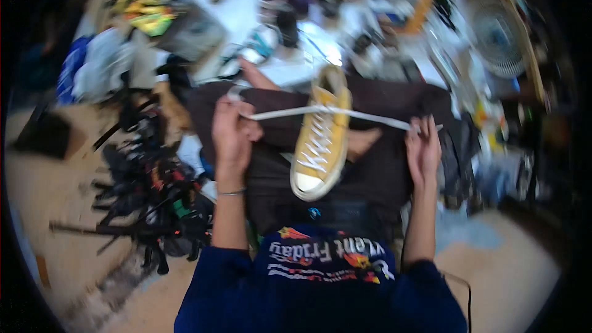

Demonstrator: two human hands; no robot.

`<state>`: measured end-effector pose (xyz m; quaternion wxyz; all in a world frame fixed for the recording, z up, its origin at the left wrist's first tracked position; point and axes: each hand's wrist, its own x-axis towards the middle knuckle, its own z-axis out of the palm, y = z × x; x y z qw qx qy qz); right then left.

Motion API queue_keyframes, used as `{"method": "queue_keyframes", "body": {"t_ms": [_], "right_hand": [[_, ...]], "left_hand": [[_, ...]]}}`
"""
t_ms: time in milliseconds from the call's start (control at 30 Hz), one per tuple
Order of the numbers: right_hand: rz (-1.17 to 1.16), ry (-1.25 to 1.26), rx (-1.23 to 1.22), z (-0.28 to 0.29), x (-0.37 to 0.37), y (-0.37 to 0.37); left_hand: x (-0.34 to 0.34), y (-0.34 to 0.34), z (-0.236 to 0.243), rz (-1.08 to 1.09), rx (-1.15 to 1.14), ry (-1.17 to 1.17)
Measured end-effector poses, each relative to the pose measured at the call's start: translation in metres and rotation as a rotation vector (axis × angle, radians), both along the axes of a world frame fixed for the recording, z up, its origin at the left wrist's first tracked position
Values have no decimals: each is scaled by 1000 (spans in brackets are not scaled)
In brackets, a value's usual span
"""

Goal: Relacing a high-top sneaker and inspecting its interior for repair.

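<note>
A yellow canvas sneaker [338, 148] with a white rubber toe and sole rests on my dark-trousered lap, toe pointing toward me. White shoelaces [283, 113] criss-cross its front, and their two ends stretch out sideways from the top eyelets. On the left, my left hand [233, 126] is closed around one lace end, with a bit of it looping above the fingers. Out to the right, my right hand [423, 148] pinches the other end between its fingertips. Both lace lengths look nearly straight. Neither hand touches the shoe itself.
Black tools with long handles [157, 209] lie heaped on the floor at the left. A round fan [496, 37] stands at the far right. Plastic bags [105, 71], a grey box [192, 32] and blurred clutter spread across the far side. My bare feet show beside the lap.
</note>
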<state>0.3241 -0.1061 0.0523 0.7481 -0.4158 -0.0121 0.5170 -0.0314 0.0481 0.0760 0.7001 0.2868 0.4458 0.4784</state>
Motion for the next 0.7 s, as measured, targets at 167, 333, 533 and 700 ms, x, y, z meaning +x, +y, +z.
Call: {"method": "queue_keyframes", "body": {"t_ms": [167, 333, 533, 700], "right_hand": [[-8, -192, -121, 11, 32, -19], [4, -951, -548, 57, 26, -11], [564, -1858, 23, 36, -59, 47], [804, -1426, 13, 27, -75, 71]], "left_hand": [[-5, 1, -2, -4, 34, 90], [14, 2, 24, 134, 318, 627], [87, -15, 30, -391, 959, 906], [94, -8, 26, -596, 720, 802]]}}
